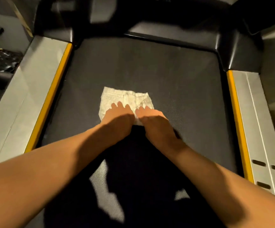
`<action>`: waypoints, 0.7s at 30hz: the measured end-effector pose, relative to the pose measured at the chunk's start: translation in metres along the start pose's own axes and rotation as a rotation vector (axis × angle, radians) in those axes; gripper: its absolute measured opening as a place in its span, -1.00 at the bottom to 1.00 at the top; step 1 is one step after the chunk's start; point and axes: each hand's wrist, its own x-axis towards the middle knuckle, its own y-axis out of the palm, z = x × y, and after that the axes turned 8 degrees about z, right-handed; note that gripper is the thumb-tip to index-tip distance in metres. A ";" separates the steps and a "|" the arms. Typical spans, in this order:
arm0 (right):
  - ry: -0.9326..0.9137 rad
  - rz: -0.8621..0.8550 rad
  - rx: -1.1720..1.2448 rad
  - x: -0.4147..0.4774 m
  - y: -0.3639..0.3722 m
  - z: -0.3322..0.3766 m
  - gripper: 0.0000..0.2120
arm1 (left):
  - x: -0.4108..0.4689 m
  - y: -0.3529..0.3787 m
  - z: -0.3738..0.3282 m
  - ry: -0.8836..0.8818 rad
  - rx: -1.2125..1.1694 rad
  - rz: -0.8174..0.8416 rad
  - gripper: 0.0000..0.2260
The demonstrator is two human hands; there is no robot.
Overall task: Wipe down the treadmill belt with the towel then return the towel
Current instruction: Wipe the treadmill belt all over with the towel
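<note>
A folded white towel (125,99) lies flat on the dark treadmill belt (141,66), near its middle. My left hand (118,116) presses palm-down on the towel's near left part, fingers spread forward. Beside it, my right hand (153,119) presses on the near right part. The two hands nearly touch and cover the towel's near edge. Both forearms reach in from the bottom of the view.
Grey side rails with yellow strips run along the belt at left (51,96) and right (237,120). The black motor hood (174,35) closes the belt's far end. Dark bags (0,60) sit off to the left. A deep shadow covers the near belt.
</note>
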 end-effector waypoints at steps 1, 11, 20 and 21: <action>0.005 0.020 -0.029 -0.006 0.003 -0.010 -0.72 | 0.001 0.006 -0.002 0.022 0.041 0.014 -0.70; 0.176 0.006 0.201 -0.031 -0.026 -0.008 -0.71 | 0.010 -0.003 -0.045 0.030 0.093 0.171 -0.51; 0.394 -0.109 0.215 -0.015 -0.034 -0.038 -0.60 | 0.029 -0.026 -0.033 0.071 0.265 0.015 -0.45; 0.369 -0.103 0.193 -0.019 -0.031 -0.036 -0.55 | 0.029 -0.024 -0.037 0.107 0.276 -0.004 -0.46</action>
